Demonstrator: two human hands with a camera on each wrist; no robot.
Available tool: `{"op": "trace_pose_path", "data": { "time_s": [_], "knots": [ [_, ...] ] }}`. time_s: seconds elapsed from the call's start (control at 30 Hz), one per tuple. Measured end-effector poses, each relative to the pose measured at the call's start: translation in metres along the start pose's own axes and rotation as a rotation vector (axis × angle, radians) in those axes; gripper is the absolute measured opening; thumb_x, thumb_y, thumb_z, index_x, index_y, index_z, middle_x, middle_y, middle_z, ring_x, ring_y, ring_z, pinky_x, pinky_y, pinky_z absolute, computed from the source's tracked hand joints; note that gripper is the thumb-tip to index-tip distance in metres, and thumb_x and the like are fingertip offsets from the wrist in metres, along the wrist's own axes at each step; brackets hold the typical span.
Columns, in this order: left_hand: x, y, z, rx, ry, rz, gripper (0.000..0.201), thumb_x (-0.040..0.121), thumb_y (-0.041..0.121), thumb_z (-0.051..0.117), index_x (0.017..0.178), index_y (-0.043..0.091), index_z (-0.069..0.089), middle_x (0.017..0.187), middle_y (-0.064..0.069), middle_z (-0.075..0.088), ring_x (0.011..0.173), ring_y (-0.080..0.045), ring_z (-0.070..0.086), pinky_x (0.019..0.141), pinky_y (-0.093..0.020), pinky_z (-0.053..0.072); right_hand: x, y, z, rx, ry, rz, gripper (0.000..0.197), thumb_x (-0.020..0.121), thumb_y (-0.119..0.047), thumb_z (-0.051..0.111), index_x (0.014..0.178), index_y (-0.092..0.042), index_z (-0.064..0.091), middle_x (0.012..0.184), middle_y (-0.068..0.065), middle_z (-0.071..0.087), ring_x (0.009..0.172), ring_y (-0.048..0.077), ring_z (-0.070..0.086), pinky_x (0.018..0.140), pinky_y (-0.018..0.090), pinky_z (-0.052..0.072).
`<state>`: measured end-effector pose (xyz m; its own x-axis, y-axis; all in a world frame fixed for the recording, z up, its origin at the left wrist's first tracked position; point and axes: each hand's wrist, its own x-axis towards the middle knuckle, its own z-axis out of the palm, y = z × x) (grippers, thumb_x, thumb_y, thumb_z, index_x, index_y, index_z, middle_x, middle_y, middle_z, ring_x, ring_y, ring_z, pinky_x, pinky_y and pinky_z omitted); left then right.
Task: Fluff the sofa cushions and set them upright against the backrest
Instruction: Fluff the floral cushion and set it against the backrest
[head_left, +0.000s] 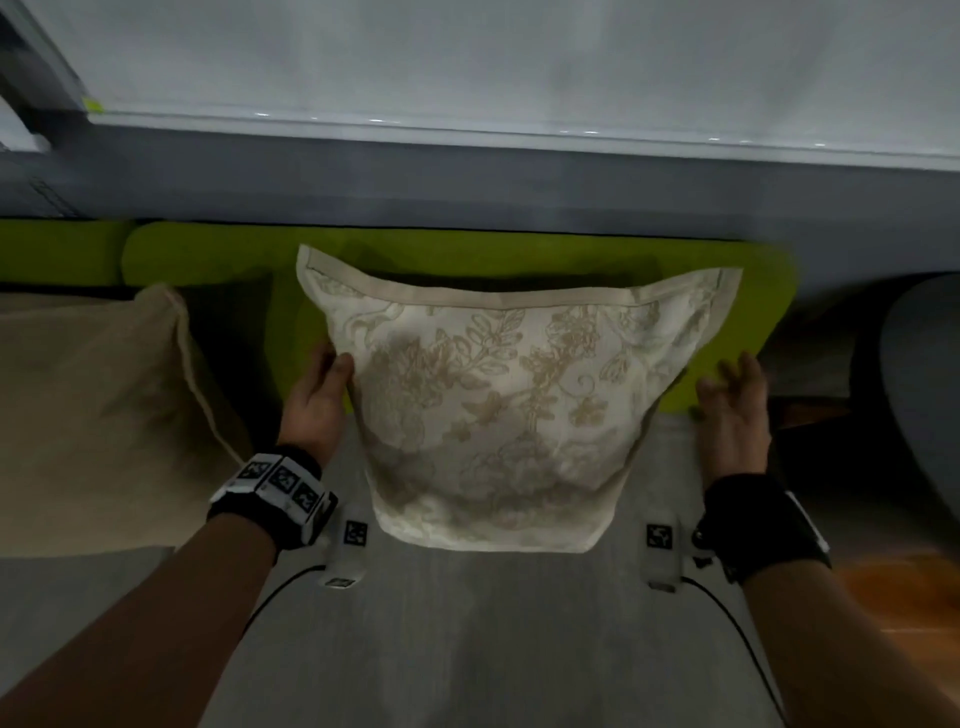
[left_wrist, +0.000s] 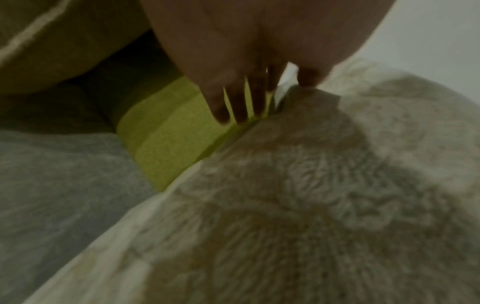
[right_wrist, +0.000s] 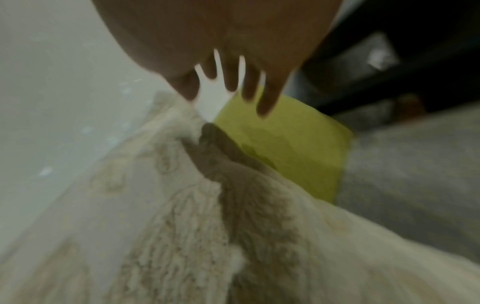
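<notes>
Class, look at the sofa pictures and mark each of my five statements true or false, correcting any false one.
1. The cream cushion with the embroidered floral pattern stands in front of a lime-green back pad. True.
2. The right hand is clenched around the floral cushion's top corner. False: its fingers are spread and straight, beside the cushion's right edge.
3. A plain beige cushion lies to the left of the floral one. True.
4. The left hand rests on the plain beige cushion. False: it is at the floral cushion's left edge.
5. The sofa seat is bright red. False: it is grey.
</notes>
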<state>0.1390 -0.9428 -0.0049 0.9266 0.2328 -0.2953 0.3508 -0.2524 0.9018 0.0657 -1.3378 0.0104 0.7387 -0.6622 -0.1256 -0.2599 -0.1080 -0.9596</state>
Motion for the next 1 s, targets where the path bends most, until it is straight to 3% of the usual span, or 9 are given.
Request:
{"op": "trace_pose_path", "data": {
  "time_s": [0.13,0.2,0.27,0.43,0.53,0.63,0.77,0.9,1.0],
  "knots": [
    [0.008,-0.002,0.005,-0.185,-0.015,-0.079,0.040,0.089,0.053,0.060,0.123,0.031,0.064,0.125,0.004,0.066,0.114,-0.017,0.061,0.106,-0.049,0.048,0.001,0.023,0.008,0.044,-0.266,0.226,0.047,0.090,-0.026,0.068,0.135,-0.034,0.058,0.126,-0.005,0.070,0.117,0.019,0.064,0.099,0.045,0.051],
    [0.012,0.003,0.005,-0.210,0.063,-0.047,0.018,0.094,0.041,0.062,0.098,0.024,0.064,0.100,0.001,0.068,0.095,-0.019,0.063,0.097,-0.052,0.053,0.008,0.023,0.012,-0.102,-0.191,0.172,0.016,0.084,-0.035,0.070,0.100,-0.036,0.071,0.107,-0.001,0.074,0.105,0.023,0.068,0.096,0.051,0.055],
    [0.016,0.005,0.003,-0.225,0.117,-0.022,0.022,0.094,0.038,0.063,0.098,0.016,0.060,0.096,-0.001,0.066,0.090,-0.020,0.063,0.087,-0.046,0.059,0.017,0.020,0.007,-0.251,-0.120,0.120,0.022,0.075,-0.055,0.068,0.085,-0.035,0.070,0.097,0.001,0.074,0.096,0.026,0.070,0.091,0.054,0.058],
    [0.017,0.003,-0.002,-0.214,0.175,0.010,0.021,0.095,0.037,0.063,0.089,0.018,0.057,0.095,-0.001,0.066,0.085,-0.015,0.064,0.073,-0.030,0.055,0.020,0.009,-0.006,-0.405,-0.136,0.070,0.029,0.080,-0.055,0.068,0.090,-0.028,0.071,0.093,-0.001,0.075,0.093,0.025,0.070,0.090,0.054,0.057],
    [0.011,-0.004,-0.006,-0.233,0.209,-0.052,0.017,0.097,0.038,0.059,0.092,0.022,0.061,0.098,-0.001,0.071,0.088,-0.017,0.068,0.077,-0.034,0.057,-0.003,-0.011,-0.010,-0.484,-0.028,-0.087,0.011,0.090,-0.027,0.069,0.100,-0.023,0.070,0.099,0.008,0.074,0.094,0.028,0.069,0.084,0.032,0.051],
    [-0.009,-0.028,-0.013,-0.172,0.134,-0.119,0.011,0.098,0.027,0.057,0.088,0.026,0.062,0.093,-0.004,0.069,0.081,-0.021,0.066,0.076,-0.038,0.053,-0.046,-0.044,-0.004,-0.422,0.027,-0.521,0.016,0.094,-0.015,0.064,0.103,-0.028,0.064,0.102,0.014,0.068,0.086,0.028,0.063,0.072,0.025,0.044],
    [-0.050,-0.090,-0.007,0.065,-0.197,-0.231,0.018,0.075,0.030,0.066,0.089,0.042,0.064,0.096,-0.003,0.070,0.091,-0.034,0.067,0.082,-0.048,0.055,-0.094,-0.065,0.051,-0.610,-0.373,-1.088,0.026,0.094,-0.018,0.064,0.115,-0.005,0.070,0.120,0.018,0.065,0.108,0.035,0.059,0.089,0.045,0.051],
    [-0.079,-0.120,0.011,0.156,-0.241,-0.358,0.034,0.079,0.045,0.061,0.112,0.041,0.060,0.113,0.005,0.067,0.105,-0.025,0.065,0.094,-0.050,0.055,-0.114,-0.066,0.108,-0.905,-0.531,-0.965,0.066,0.090,-0.039,0.068,0.146,-0.012,0.048,0.150,0.008,0.050,0.136,0.030,0.045,0.108,0.051,0.041],
    [-0.096,-0.123,0.023,0.069,-0.178,-0.547,0.020,0.092,0.040,0.052,0.099,0.022,0.058,0.095,-0.004,0.060,0.086,-0.027,0.062,0.088,-0.050,0.056,-0.104,-0.067,0.122,-0.960,-0.437,-0.963,0.041,0.089,-0.042,0.068,0.123,-0.019,0.066,0.125,0.003,0.065,0.114,0.033,0.057,0.092,0.051,0.044]
  ]
}}
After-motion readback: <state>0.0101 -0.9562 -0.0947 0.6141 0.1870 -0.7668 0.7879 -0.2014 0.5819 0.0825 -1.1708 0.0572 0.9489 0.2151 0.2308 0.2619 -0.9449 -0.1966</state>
